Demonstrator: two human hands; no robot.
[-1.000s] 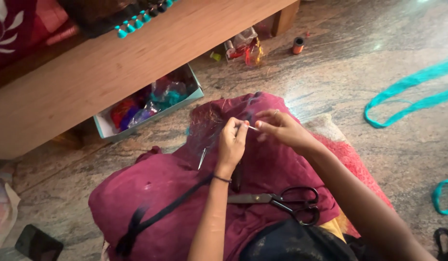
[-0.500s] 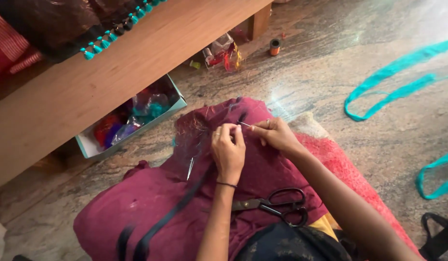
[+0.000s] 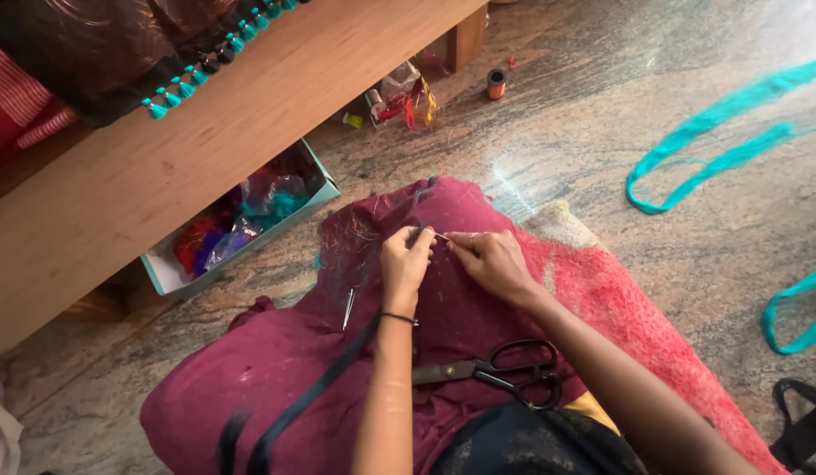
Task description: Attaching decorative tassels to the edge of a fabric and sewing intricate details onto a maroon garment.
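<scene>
While the view has drifted, both hands stay together: left hand [image 3: 406,262] and right hand [image 3: 491,260] pinch a small pin [image 3: 442,236] at the maroon cloth [image 3: 478,308] (scissors [image 3: 496,369] idle on it)

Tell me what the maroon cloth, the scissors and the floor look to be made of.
Maroon cloth: soft woven fabric, matte; it drapes and wrinkles over the lap.
Scissors: dull metal blades, likely steel, with glossy black handle loops, plastic or coated metal; I cannot tell which.
Floor: polished speckled stone, probably granite, given the mottled grain and bright glare.
Both hands, left hand and right hand, pinch the cloth.
</scene>
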